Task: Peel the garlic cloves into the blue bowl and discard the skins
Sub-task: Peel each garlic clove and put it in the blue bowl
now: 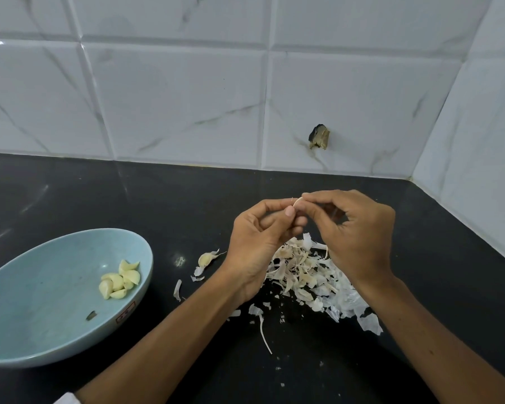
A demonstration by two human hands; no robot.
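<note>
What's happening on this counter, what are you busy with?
A person is peeling garlic by hand. The left hand and the right hand together pinch one clove above a pile of papery skins on the dark counter. To the left, a blue bowl holds a handful of peeled cloves. One more clove, with skin on it, lies between the bowl and the pile. The skins have not been cleared away yet.

glossy black counter [70,199], papery garlic skins [303,272]
</note>
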